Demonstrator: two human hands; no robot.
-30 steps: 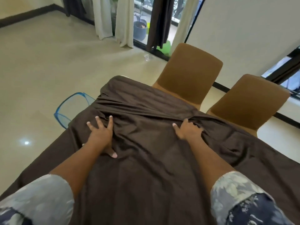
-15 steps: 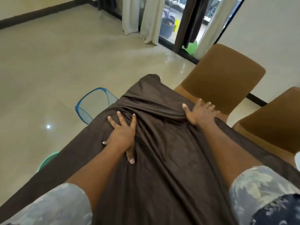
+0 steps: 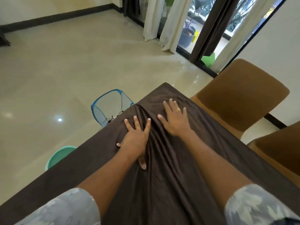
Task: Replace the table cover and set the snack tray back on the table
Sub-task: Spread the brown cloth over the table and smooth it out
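A dark brown table cover [image 3: 170, 184] lies over the whole table, with long folds running down its middle towards me. My left hand [image 3: 135, 138] rests flat on the cloth with fingers spread, just left of the folds. Beside it, slightly farther away, my right hand [image 3: 174, 118] also presses flat on the cover, fingers apart, a ring on one finger. Neither hand holds anything. No snack tray is in view.
Two brown chairs stand along the table's right side, one [image 3: 240, 96] near the far corner and another [image 3: 279, 153] closer. A blue mesh basket [image 3: 105, 109] and a green bucket [image 3: 60, 155] sit on the tiled floor left of the table. Curtains [image 3: 164, 23] hang at the glass door.
My right hand slid left from the far right edge by the chair towards the middle folds. My left hand moved a little farther along the cloth. The view turned left.
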